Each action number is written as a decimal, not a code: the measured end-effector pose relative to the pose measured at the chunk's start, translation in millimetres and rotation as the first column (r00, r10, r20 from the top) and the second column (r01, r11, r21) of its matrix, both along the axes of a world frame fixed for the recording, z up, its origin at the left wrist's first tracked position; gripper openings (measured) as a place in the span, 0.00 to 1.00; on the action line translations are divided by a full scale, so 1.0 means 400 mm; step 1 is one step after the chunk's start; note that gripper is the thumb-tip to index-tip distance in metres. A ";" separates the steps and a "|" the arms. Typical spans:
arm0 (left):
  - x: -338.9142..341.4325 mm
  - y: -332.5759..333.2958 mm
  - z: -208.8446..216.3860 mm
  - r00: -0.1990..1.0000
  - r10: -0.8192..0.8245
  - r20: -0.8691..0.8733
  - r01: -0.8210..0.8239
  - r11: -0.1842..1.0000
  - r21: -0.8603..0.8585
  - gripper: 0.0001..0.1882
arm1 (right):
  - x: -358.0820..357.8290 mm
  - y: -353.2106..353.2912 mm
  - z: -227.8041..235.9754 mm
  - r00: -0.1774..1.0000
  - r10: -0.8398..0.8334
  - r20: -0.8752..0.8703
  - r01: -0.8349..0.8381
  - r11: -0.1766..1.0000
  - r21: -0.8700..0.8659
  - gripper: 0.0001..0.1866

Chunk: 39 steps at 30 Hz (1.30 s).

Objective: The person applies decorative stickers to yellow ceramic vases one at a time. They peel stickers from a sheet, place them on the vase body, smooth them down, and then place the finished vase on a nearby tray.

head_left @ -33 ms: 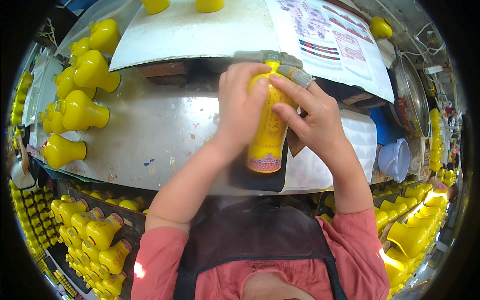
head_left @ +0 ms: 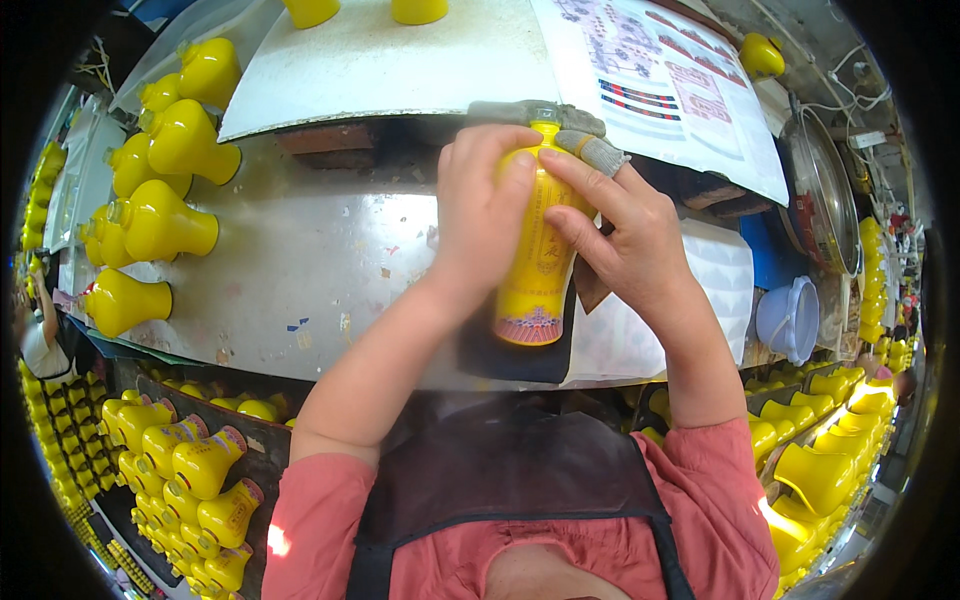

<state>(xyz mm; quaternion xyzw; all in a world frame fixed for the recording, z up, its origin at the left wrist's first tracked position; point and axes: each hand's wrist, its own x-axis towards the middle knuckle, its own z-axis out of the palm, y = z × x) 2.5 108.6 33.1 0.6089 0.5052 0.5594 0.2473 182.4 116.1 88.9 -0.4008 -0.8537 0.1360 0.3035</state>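
A yellow glazed bottle (head_left: 533, 285) lies in front of me, neck away, with a printed panel on its side and a pink and purple band round its base. My left hand (head_left: 484, 200) curls over the left side of its shoulder, thumb on the glaze. On the right, my right hand (head_left: 628, 215) grips it with thumb and forefinger against the printed panel. A grey cloth wrap (head_left: 592, 150) covers one right finger. The neck meets a dark grey rest (head_left: 500, 112). A dark cloth (head_left: 515, 365) is under the base.
Several plain yellow vases (head_left: 172, 222) lie along the table's left side. Printed decal sheets (head_left: 700, 90) cover the raised board at the far right. At right stand a pale blue bucket (head_left: 788, 318) and a round metal pan (head_left: 825, 190). Decorated bottles (head_left: 208, 462) fill the lower left.
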 end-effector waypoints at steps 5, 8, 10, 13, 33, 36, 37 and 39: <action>0.001 0.010 -0.002 0.987 -0.028 0.159 0.042 0.996 -0.085 0.15 | -0.001 0.005 0.008 1.000 -0.001 0.030 0.001 1.000 0.001 0.23; 0.005 0.011 0.005 0.969 -0.028 0.245 0.069 0.985 -0.161 0.14 | 0.005 0.006 0.014 1.000 -0.003 0.028 0.004 0.999 -0.035 0.23; 0.009 0.010 0.011 0.997 0.006 0.072 0.002 0.993 -0.114 0.14 | 0.009 0.003 0.015 0.999 -0.011 0.045 0.014 0.998 -0.064 0.24; 0.007 0.017 0.018 0.997 0.010 0.071 -0.002 0.994 -0.112 0.15 | 0.008 -0.004 0.012 0.997 -0.067 0.034 0.071 0.991 -0.112 0.26; 0.018 -0.013 0.005 0.992 -0.008 0.127 0.015 0.999 -0.050 0.14 | -0.025 0.043 0.088 0.963 -0.150 -0.224 0.176 0.979 0.099 0.14; 0.022 -0.013 0.006 0.998 -0.005 0.069 0.003 1.000 0.029 0.14 | -0.031 -0.013 0.070 0.959 -0.199 -0.204 0.212 0.976 0.047 0.14; 0.022 -0.010 0.006 0.996 -0.015 0.089 0.011 0.999 0.048 0.15 | -0.029 -0.023 0.062 0.961 -0.229 -0.156 0.234 0.972 0.013 0.16; 0.021 -0.007 0.008 0.996 -0.023 0.088 0.018 0.998 0.053 0.16 | -0.025 -0.029 0.039 0.941 -0.275 -0.195 0.277 0.961 -0.017 0.16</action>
